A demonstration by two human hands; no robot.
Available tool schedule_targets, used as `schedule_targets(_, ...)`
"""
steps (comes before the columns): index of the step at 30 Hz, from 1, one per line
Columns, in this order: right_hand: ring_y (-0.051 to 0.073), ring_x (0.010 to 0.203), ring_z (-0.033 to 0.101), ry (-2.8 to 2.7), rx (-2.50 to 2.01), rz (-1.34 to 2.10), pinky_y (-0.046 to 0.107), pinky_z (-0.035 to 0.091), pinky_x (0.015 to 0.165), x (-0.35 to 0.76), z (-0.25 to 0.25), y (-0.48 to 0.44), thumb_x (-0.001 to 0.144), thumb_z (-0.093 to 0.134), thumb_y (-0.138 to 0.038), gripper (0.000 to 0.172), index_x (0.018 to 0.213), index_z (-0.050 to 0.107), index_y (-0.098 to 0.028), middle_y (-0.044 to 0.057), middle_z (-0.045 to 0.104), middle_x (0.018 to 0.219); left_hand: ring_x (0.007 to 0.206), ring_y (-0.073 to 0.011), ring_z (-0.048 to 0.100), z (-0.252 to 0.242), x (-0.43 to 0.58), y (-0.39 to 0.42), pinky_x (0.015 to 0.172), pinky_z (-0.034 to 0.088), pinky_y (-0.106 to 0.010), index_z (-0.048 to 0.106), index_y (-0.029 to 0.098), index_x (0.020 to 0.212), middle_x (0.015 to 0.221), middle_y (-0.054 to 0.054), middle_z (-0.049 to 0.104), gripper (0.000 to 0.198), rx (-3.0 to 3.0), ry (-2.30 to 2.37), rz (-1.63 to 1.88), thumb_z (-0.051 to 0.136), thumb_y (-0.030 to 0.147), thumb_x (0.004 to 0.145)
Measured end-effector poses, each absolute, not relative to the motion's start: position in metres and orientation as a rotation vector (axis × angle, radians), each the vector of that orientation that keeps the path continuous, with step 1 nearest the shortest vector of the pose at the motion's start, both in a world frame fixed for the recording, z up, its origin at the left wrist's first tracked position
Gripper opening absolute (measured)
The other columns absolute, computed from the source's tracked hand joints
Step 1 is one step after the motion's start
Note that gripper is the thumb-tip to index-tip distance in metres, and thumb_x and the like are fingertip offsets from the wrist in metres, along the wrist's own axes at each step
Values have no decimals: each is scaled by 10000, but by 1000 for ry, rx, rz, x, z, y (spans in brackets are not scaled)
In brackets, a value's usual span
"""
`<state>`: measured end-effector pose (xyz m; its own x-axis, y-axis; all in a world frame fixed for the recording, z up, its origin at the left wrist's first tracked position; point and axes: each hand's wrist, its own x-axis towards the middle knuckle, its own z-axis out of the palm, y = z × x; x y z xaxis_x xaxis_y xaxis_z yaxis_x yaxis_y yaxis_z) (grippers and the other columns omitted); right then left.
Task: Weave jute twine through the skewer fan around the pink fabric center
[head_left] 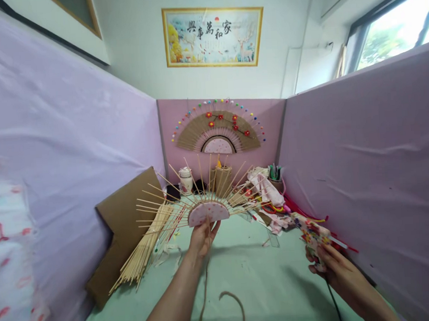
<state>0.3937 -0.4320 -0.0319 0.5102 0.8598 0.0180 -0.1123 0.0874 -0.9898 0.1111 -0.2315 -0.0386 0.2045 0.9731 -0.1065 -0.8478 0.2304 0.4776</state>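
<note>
My left hand [203,240] grips the lower edge of a half-round fan base [208,212], covered in pink patterned cloth. Thin wooden sticks fan out from its curved rim. A brown cord [205,285] hangs from near that hand down to the table, where it curls. Over on the right, my right hand [327,260] is wrapped round the handle of a hot glue gun [314,234] with a flowery cover. Its nozzle points left and a white glue stick juts from the back; a black cable trails below. The gun is apart from the fan base.
A bundle of wooden sticks [143,250] lies at left beside brown cardboard [126,222]. Behind stand a white jar [186,181] and cardboard rolls [222,180]. Cloth scraps [268,186] and pipe cleaners pile up at right. A finished fan [218,129] hangs on the back partition.
</note>
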Motion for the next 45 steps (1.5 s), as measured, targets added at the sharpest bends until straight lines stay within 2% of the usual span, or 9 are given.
schedule_targets(3,157,664,557,-700,-1005,997,269,490,519,371,-25,-426,619,817,-446,375,895,679,-232,49,652,852,786,-141,700,-38,114,-232,932,569,-421,607,171,847,819,-25,715,200,348,457,1319,670,1,764)
schedule_targets(6,73,498,389,-759,-941,1064,205,357,422,345,-20,-414,693,789,-403,320,908,659,-205,-14,535,669,755,-133,692,-30,120,-236,932,567,-423,604,165,831,796,-25,712,198,331,496,1326,656,-13,765)
schedule_targets(9,46,427,292,-861,-957,1095,199,290,385,323,-12,-400,722,758,-461,446,1057,625,-198,-64,444,600,778,-136,691,-18,129,-242,960,548,-431,604,163,823,797,-24,715,189,344,478,1334,654,-11,766)
schedule_targets(15,80,418,375,-1192,-1124,911,220,299,414,299,9,-373,751,673,-568,541,1078,647,-137,-57,457,489,875,-157,685,-4,149,-260,1039,481,-455,637,156,839,848,-26,726,226,462,326,1301,784,80,684)
schedule_targets(21,111,413,388,-1300,-1253,711,248,360,432,286,4,-362,785,590,-611,576,1104,684,-141,-56,428,423,965,-178,668,-29,153,-267,1095,409,-446,677,155,917,950,-38,735,357,529,315,1289,861,185,613)
schedule_targets(29,155,471,498,-1370,-1302,521,259,402,468,276,-10,-350,801,565,-638,537,978,719,-154,-29,458,423,958,-179,672,-49,149,-263,1037,442,-406,703,165,939,976,-40,736,365,612,306,1263,856,155,608)
schedule_targets(33,155,482,509,-1401,-1299,476,255,410,481,274,-10,-347,822,551,-624,500,924,713,-162,-30,455,424,955,-184,668,-48,149,-264,1008,459,-394,700,161,951,978,-43,731,383,606,304,1267,861,166,603)
schedule_targets(39,157,517,524,-1448,-1259,417,250,418,494,271,-10,-345,847,550,-582,425,730,673,-192,-8,488,445,920,-166,654,-49,150,-266,954,482,-366,693,162,943,962,-38,720,377,620,299,1272,861,170,606)
schedule_targets(45,160,556,544,-1462,-1261,381,249,437,521,271,-16,-343,846,557,-571,413,708,654,-194,-1,527,482,882,-150,652,-47,149,-267,934,494,-354,699,153,921,923,-37,717,333,630,300,1248,852,173,626)
